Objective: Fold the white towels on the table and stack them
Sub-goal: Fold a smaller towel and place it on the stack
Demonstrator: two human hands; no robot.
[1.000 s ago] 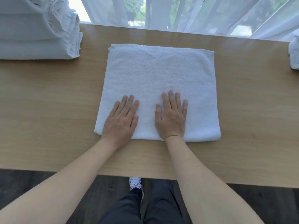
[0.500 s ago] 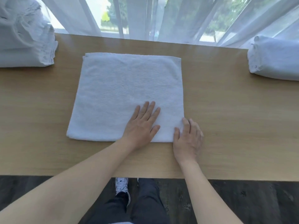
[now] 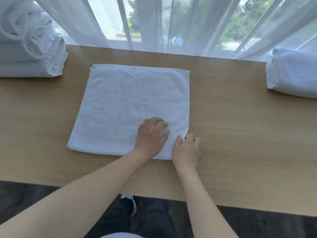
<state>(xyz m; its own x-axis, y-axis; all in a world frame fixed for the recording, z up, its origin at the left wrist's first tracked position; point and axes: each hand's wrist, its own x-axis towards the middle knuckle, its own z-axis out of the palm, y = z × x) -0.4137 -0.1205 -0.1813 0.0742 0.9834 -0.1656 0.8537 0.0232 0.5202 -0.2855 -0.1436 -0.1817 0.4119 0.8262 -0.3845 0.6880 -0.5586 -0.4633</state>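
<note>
White towel is gripped at its near-right corner by both hands, left hand, right hand, fingertips hidden.

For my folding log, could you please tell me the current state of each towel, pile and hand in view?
Towel: lying flat on the table, folded into a square.
Left hand: fingers curled, bunching the towel near its right edge.
Right hand: fingers curled, pinching the towel's near right edge.
Pile of towels: stacked at far left.
Folded towel: lying at far right.
Curtain: drawn across the window.
</note>
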